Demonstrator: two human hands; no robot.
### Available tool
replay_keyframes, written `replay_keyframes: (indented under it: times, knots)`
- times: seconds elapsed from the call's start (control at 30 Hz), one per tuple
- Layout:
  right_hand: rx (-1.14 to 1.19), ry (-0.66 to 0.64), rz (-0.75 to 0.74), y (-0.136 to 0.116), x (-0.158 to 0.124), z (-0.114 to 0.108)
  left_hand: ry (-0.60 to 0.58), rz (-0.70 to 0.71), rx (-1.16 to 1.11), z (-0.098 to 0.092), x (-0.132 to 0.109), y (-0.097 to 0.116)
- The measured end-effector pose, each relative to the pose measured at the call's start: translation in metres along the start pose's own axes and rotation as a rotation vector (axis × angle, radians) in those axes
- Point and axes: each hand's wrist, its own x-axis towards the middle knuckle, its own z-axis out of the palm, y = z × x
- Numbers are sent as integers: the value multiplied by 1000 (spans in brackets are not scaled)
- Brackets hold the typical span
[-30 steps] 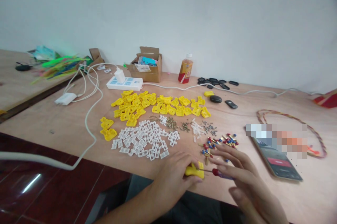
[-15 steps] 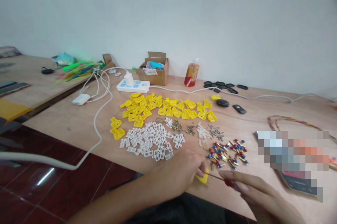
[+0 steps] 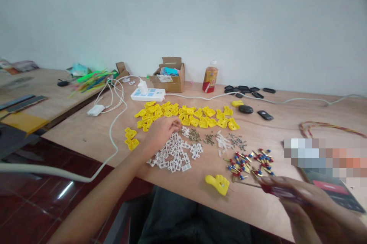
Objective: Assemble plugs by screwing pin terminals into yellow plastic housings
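My left hand (image 3: 164,131) reaches over the small-parts piles, fingers pinched near some tiny brass pieces; what they hold, if anything, is too small to make out. Under and beside it spread the white plastic frames (image 3: 177,152), with yellow shells (image 3: 157,111) just behind. In my right hand (image 3: 298,194) is a screwdriver (image 3: 271,189) with a red handle, its thin shaft pointing left. A yellow fist-shaped piece (image 3: 219,184) lies by itself at the table's front edge, between my hands. Red and blue parts with brass strips (image 3: 241,165) lie beyond the screwdriver.
Small screws (image 3: 237,141) and clear pieces (image 3: 222,140) sit mid-table. Behind are a power strip (image 3: 149,94), a cardboard box (image 3: 172,83), a bottle (image 3: 210,79) and black oval parts (image 3: 243,90). A white cable (image 3: 110,137) curves down the left. A phone (image 3: 335,188) lies right.
My left hand has let go of the yellow piece and moved left and away to the small parts. My right hand has drawn right with the screwdriver. The view has shifted slightly.
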Motion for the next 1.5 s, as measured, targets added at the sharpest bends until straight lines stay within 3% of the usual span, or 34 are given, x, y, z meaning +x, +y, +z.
replay_keyframes:
  times: [0.1, 0.17, 0.23, 0.3, 0.37, 0.43, 0.53, 0.77, 0.87, 1.0, 1.1, 1.2, 1.33, 1.5]
  knots:
    - [99, 87, 26, -16, 4, 27, -11, 64, 38, 7, -3, 4]
    - [72, 67, 13, -21, 7, 29, -6, 147, -82, 15, -20, 24]
    - [-39, 49, -11, -24, 11, 23, -104, 287, -261, 27, -44, 48]
    - [-178, -16, -81, -26, 15, 18, -249, 378, -349, 42, -69, 68]
    - [-309, -187, -143, -26, 16, 19, -283, 345, -376, 59, -88, 79]
    - [-444, -385, -160, -21, 14, 29, -259, 279, -388, 75, -98, 81]
    - [-624, -463, -163, -7, 6, 46, -196, 214, -421, 89, -104, 75]
    - [-687, -410, -258, -5, -7, 56, -108, 259, -361, 96, -112, 71]
    - [-612, -368, -211, -11, -3, 53, -100, 290, -320, 97, -111, 72]
    - [-558, -284, -64, -1, 28, 29, -53, 295, -328, 98, -109, 72]
    - [-798, -265, -17, 25, 74, 3, -15, 364, -330, 98, -109, 73]
    - [-1109, -353, 101, 55, 127, -11, 34, 435, -263, 98, -110, 74]
    - [-1237, -436, 150, 88, 180, 5, 91, 542, -200, 101, -109, 72]
    - [-1206, -530, 93, 108, 197, 36, 226, 619, -186, 107, -107, 67]
